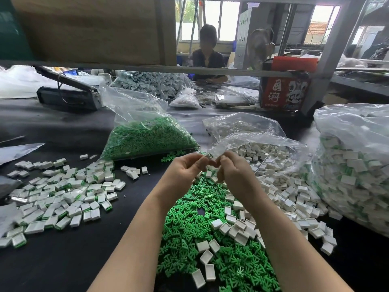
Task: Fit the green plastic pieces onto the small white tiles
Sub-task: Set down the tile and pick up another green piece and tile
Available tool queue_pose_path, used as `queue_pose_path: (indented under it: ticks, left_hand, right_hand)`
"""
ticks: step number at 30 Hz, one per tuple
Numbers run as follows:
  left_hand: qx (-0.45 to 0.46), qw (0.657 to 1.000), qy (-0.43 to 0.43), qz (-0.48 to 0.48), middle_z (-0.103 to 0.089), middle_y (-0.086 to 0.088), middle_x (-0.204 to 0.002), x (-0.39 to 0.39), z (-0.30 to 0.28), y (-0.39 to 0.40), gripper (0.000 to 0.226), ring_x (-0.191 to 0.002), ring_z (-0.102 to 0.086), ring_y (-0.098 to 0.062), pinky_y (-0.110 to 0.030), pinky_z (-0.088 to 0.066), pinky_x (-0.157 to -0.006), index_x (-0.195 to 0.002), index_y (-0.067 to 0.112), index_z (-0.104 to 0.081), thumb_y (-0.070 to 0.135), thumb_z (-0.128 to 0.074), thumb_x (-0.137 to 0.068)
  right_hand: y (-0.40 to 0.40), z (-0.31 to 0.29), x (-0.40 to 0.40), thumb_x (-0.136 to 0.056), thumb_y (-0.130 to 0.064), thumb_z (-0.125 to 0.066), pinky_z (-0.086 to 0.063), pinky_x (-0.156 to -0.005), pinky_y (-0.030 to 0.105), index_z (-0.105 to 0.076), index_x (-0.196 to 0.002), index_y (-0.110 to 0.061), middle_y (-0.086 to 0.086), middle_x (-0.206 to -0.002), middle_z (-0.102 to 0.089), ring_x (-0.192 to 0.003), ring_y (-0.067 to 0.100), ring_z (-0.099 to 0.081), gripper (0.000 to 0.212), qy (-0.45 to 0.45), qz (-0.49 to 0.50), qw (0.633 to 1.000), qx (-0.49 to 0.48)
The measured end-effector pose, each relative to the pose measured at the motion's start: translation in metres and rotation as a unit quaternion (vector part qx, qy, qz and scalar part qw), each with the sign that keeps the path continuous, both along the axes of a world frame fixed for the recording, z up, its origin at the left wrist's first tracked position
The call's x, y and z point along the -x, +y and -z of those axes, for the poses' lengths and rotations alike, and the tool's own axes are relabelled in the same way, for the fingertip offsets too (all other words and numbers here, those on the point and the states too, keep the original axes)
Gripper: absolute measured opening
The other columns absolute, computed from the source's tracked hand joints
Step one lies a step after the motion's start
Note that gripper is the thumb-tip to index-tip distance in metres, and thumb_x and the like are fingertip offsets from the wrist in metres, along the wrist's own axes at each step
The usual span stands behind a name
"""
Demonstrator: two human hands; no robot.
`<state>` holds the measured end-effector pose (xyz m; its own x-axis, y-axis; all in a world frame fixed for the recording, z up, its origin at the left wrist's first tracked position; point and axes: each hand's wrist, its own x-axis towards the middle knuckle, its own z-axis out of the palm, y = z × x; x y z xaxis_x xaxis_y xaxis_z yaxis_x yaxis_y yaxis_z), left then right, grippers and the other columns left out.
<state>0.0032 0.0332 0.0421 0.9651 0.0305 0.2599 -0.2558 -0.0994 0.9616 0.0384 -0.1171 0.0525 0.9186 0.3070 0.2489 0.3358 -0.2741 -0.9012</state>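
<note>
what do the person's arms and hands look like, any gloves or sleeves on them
Both are bare. The left hand and right hand wear no gloves, and no rings, watch or bracelet show at the wrists. No sleeve is in view on either forearm all the way to the bottom edge of the picture. Nails look short and unpainted.

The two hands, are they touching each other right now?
Touching. In the head view the left hand and right hand meet at the fingertips above the green pieces, with no gap visible between them.
</note>
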Motion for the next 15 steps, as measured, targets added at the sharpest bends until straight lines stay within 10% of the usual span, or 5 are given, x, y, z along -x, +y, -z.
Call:
queue_pose_path:
  ticks: [6, 15]
  left_hand:
    - [0.042, 0.999, -0.008, 0.006, -0.073, 0.007, -0.099, -0.001, -0.002, -0.012, 0.031, -0.093, -0.065, -0.002, -0.011, -0.046, -0.077, -0.108, 0.024, -0.07, 0.04, -0.06, -0.084]
    - [0.011, 0.997, -0.055, -0.057, -0.066, 0.007, -0.077, -0.001, -0.005, -0.021, 0.015, -0.056, -0.055, 0.003, -0.014, -0.046, -0.056, -0.096, 0.027, -0.071, 0.013, -0.065, -0.093]
  right_hand:
    - [-0.003, 0.003, 0.002, -0.091, -0.065, -0.024, -0.03, -0.054, 0.028, -0.064, -0.088, -0.008, 0.004, -0.066, -0.058, -0.055, 0.011, -0.043, 0.069, 0.207, -0.127, 0.962, -0.121]
    - [0.004, 0.012, -0.001, -0.093, -0.052, -0.039, -0.027, -0.059, 0.028, -0.061, -0.11, -0.005, 0.011, -0.083, -0.058, -0.064, 0.014, -0.045, 0.056, 0.242, -0.198, 0.912, -0.264]
